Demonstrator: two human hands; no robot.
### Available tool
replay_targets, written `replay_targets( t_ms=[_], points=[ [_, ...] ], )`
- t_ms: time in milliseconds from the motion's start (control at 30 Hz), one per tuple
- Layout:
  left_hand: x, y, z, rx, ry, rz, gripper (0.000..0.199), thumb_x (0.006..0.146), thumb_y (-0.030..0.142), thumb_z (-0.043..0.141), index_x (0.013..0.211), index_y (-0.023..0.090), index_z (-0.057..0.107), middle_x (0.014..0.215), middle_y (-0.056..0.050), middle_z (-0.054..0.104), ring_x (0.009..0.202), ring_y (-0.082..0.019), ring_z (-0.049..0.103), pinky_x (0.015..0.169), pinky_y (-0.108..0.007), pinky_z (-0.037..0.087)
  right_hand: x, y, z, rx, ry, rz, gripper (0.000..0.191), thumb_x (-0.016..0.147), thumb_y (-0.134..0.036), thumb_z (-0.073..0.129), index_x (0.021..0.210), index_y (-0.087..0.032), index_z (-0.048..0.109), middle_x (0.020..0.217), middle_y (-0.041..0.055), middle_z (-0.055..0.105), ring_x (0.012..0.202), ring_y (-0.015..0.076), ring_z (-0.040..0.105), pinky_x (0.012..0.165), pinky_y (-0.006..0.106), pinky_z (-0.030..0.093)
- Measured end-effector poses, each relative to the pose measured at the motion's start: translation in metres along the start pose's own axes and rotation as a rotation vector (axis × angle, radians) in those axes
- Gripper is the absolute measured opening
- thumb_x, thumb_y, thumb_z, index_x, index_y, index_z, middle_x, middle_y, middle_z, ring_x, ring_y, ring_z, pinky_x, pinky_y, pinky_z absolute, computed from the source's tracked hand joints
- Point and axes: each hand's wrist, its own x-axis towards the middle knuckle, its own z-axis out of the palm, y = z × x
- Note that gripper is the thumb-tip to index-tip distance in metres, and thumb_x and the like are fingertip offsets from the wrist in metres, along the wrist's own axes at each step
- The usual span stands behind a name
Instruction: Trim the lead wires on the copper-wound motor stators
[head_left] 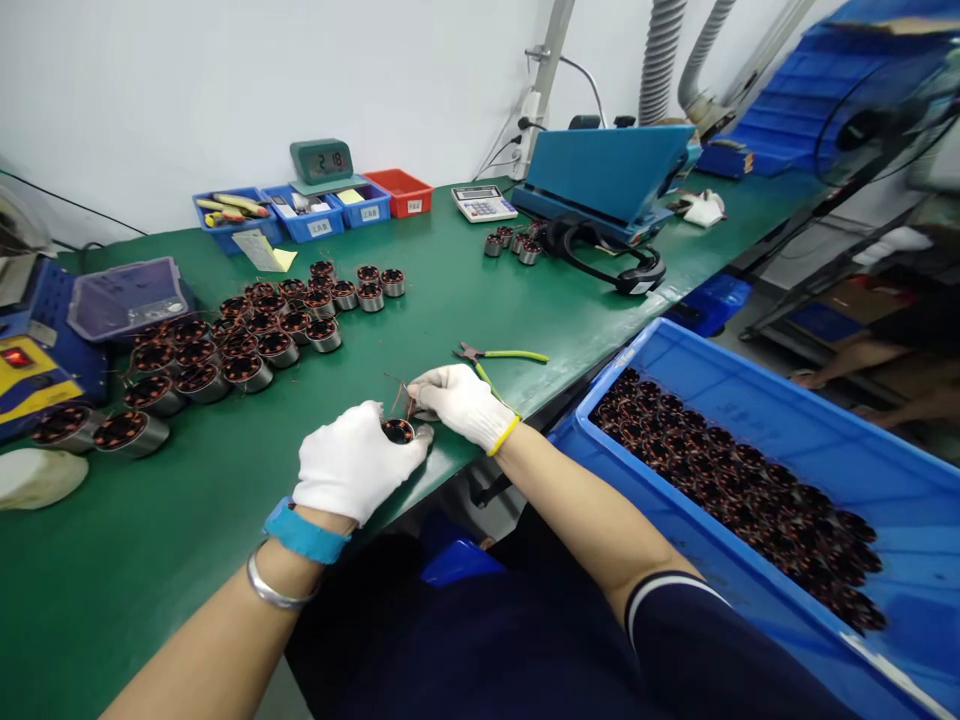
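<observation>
My left hand (356,458), in a white glove, is wrapped round a small motor stator (397,431) with dark slots and copper windings, near the table's front edge. My right hand (461,402), also gloved, pinches thin copper wires (406,398) that rise from this stator. Just behind the right hand lie green-handled pliers (516,354), their jaws pointing left. To the left on the green table (360,345) stand several rows of similar stators (247,372).
A large blue bin (750,400) of stators is at the right, below the tabletop. Small trays (311,222), a clock (321,160), a calculator (484,203), a black headset (622,270) and a teal machine (592,170) line the back. A person's arm (862,360) shows far right.
</observation>
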Motion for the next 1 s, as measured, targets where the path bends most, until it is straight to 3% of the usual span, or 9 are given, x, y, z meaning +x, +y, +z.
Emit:
replay_targets(
  t_ms=[133,200,367,500,600,733,800,867,1000],
  points=[
    [0.002,-0.001,-0.001,0.024,0.008,-0.036,0.052,0.067,0.072,0.043,0.075,0.022,0.057,0.080,-0.011,0.068,0.081,-0.036,0.066,0.063,-0.039,0.046,0.016,-0.004,0.004,0.349,0.197,0.030,0.010,0.078,-0.018,0.055,0.072,-0.017,0.063,0.069,-0.0004,0.067,0.061,0.0107,0.062,0.068,0.026,0.054],
    [0.002,-0.001,-0.001,0.045,-0.003,-0.042,0.053,0.066,0.072,0.045,0.076,0.022,0.058,0.080,-0.012,0.068,0.080,-0.036,0.066,0.063,-0.039,0.046,0.014,-0.005,0.000,0.363,0.271,0.003,0.016,0.083,-0.025,0.052,0.074,-0.018,0.063,0.072,0.0002,0.067,0.064,0.0108,0.063,0.070,0.026,0.054],
    [0.000,0.001,-0.002,0.017,-0.026,-0.020,0.052,0.069,0.068,0.046,0.082,0.020,0.062,0.085,-0.014,0.069,0.083,-0.036,0.066,0.068,-0.041,0.048,0.006,-0.002,0.006,-0.235,0.044,0.008,0.024,0.068,-0.044,0.070,0.067,-0.020,0.069,0.062,-0.0002,0.065,0.068,0.0187,0.065,0.072,0.031,0.052],
    [-0.002,0.002,-0.004,0.031,-0.041,0.012,0.057,0.070,0.069,0.043,0.085,0.017,0.062,0.087,-0.018,0.069,0.085,-0.039,0.066,0.069,-0.044,0.048,0.025,0.002,0.016,0.032,0.047,-0.047,0.016,0.073,-0.032,0.063,0.078,-0.019,0.070,0.073,0.0016,0.069,0.069,0.0161,0.064,0.069,0.030,0.054],
    [-0.001,0.000,-0.009,0.030,-0.069,0.006,0.061,0.068,0.075,0.043,0.081,0.019,0.063,0.084,-0.017,0.069,0.084,-0.039,0.066,0.068,-0.043,0.048,0.029,-0.003,-0.004,0.128,0.189,-0.199,0.023,0.079,-0.033,0.053,0.084,-0.016,0.067,0.081,0.0045,0.070,0.076,0.0154,0.064,0.074,0.031,0.054],
    [0.004,-0.011,-0.017,-0.145,-0.151,-0.004,0.077,0.054,0.084,0.052,0.092,0.019,0.066,0.087,-0.015,0.070,0.085,-0.037,0.066,0.071,-0.042,0.049,0.000,-0.014,-0.062,-0.516,0.356,-0.364,0.050,0.076,-0.048,0.060,0.113,-0.016,0.061,0.112,0.0114,0.064,0.104,0.0247,0.060,0.092,0.041,0.048],
    [0.009,-0.017,-0.017,-0.292,-0.083,-0.015,0.092,0.053,0.082,0.057,0.119,0.018,0.057,0.106,-0.016,0.068,0.099,-0.037,0.063,0.082,-0.043,0.049,-0.017,-0.014,-0.086,-0.953,0.374,-0.258,0.087,0.060,-0.057,0.072,0.133,-0.016,0.047,0.140,0.0179,0.044,0.126,0.0363,0.043,0.101,0.051,0.038],
    [0.014,-0.019,-0.012,-0.483,-0.040,0.000,0.099,0.057,0.073,0.064,0.136,0.017,0.042,0.122,-0.015,0.062,0.111,-0.033,0.059,0.092,-0.042,0.047,-0.027,-0.009,-0.101,-1.255,0.305,-0.122,0.105,0.055,-0.065,0.072,0.140,-0.013,0.038,0.147,0.0226,0.031,0.134,0.0424,0.030,0.104,0.057,0.031],
    [0.021,-0.014,0.005,-0.891,-0.143,0.046,0.085,0.065,0.046,0.071,0.137,0.012,0.040,0.118,-0.014,0.065,0.107,-0.026,0.062,0.092,-0.035,0.050,-0.031,0.001,-0.110,-1.497,0.179,-0.114,0.093,0.072,-0.068,0.057,0.142,-0.011,0.034,0.144,0.0247,0.035,0.131,0.0413,0.034,0.101,0.052,0.035]
  ],
)
